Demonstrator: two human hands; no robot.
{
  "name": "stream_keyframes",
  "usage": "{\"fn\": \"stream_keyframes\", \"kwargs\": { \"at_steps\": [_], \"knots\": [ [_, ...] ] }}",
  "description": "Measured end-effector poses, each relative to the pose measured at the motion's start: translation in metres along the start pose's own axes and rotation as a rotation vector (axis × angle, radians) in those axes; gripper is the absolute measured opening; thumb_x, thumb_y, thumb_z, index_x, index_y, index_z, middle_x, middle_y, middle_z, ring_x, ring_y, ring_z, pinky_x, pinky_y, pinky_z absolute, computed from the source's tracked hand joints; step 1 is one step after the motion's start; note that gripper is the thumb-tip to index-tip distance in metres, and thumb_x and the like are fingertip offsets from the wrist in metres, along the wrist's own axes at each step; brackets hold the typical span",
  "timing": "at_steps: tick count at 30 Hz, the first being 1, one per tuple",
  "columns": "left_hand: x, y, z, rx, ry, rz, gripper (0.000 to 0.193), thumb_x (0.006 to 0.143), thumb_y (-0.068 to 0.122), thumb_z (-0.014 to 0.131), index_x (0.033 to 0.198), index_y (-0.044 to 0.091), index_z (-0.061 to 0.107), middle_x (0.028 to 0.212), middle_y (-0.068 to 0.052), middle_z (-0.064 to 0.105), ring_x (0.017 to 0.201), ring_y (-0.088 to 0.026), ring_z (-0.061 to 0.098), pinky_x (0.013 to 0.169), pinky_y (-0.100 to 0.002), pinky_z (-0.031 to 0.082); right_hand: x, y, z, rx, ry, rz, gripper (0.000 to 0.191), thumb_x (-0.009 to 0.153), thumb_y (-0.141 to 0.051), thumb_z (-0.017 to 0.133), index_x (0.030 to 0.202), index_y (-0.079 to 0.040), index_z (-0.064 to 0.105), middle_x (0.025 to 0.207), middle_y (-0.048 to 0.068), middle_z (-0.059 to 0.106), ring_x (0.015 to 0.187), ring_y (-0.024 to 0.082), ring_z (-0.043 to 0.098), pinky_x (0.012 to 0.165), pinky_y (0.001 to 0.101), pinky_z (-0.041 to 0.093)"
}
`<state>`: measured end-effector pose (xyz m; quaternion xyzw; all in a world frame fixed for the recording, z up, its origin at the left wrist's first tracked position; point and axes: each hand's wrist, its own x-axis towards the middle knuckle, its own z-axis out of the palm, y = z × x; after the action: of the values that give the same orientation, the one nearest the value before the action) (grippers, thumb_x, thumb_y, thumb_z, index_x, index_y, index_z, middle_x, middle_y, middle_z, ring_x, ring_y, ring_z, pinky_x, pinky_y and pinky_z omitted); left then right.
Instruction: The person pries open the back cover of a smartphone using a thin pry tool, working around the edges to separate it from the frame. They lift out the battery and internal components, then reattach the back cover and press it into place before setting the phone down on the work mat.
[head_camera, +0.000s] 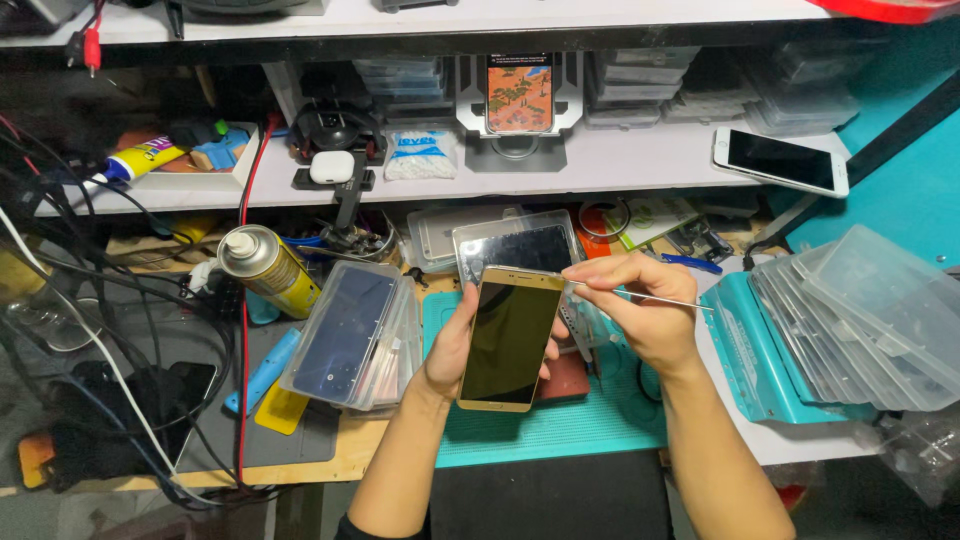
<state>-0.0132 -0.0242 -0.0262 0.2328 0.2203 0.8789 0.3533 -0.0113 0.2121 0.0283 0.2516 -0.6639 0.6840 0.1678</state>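
Your left hand (450, 345) grips the gold phone (510, 338) firmly. Your right hand (640, 310) fingers pinch the thin metal tool (650, 297); keep its tip steady at the phone's far edge.

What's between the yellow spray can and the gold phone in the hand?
In the head view, a stack of clear plastic cases with a dark phone screen on top lies between the yellow spray can and the gold phone held by the left hand.
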Motion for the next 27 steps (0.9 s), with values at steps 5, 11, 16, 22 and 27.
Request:
{"fn": "stream_keyframes", "kwargs": {
  "at_steps": [5,11,16,22,27],
  "knots": [
    [0.009,0.002,-0.008,-0.014,-0.038,-0.009,0.090,0.107,0.071,0.020,0.153,-0.003,0.044,0.129,-0.022,0.063,0.102,-0.030,0.069,0.087,-0.042,0.061,0.005,0.012,0.002,-0.207,0.027,-0.048,0.012,0.086,0.010,0.075,0.090,0.002,0.068,0.106,0.019,0.077,0.095,0.022,0.076,0.085,0.0321,0.061],
    [0.010,0.006,-0.005,0.234,0.137,-0.016,0.086,0.104,0.069,0.021,0.144,-0.001,0.050,0.118,-0.017,0.066,0.093,-0.024,0.069,0.082,-0.039,0.060,0.007,0.015,0.012,-0.277,0.043,-0.162,0.011,0.087,0.009,0.076,0.090,0.003,0.067,0.106,0.019,0.076,0.098,0.024,0.076,0.088,0.0322,0.061],
    [0.009,0.011,0.003,0.418,0.239,-0.066,0.087,0.104,0.070,0.021,0.125,-0.003,0.063,0.096,-0.011,0.070,0.082,-0.020,0.070,0.076,-0.034,0.060,0.009,0.003,0.017,-0.436,0.016,-0.285,0.012,0.086,0.009,0.075,0.090,0.003,0.066,0.105,0.020,0.076,0.099,0.027,0.077,0.088,0.0328,0.061],
    [0.012,0.011,0.008,0.738,0.318,0.004,0.080,0.103,0.067,0.027,0.119,0.000,0.068,0.090,-0.007,0.068,0.078,-0.014,0.067,0.073,-0.030,0.058,0.013,-0.006,0.020,-0.568,-0.018,-0.372,0.013,0.082,0.011,0.073,0.089,0.003,0.065,0.102,0.020,0.076,0.095,0.029,0.078,0.083,0.0329,0.062],
    [0.010,0.010,0.008,0.759,0.336,-0.009,0.076,0.103,0.064,0.030,0.120,0.001,0.068,0.093,-0.006,0.067,0.083,-0.014,0.065,0.078,-0.029,0.057,0.013,-0.006,0.020,-0.545,-0.016,-0.346,0.012,0.085,0.009,0.073,0.090,0.002,0.064,0.104,0.020,0.076,0.097,0.029,0.078,0.084,0.0330,0.062]
  ]
}}
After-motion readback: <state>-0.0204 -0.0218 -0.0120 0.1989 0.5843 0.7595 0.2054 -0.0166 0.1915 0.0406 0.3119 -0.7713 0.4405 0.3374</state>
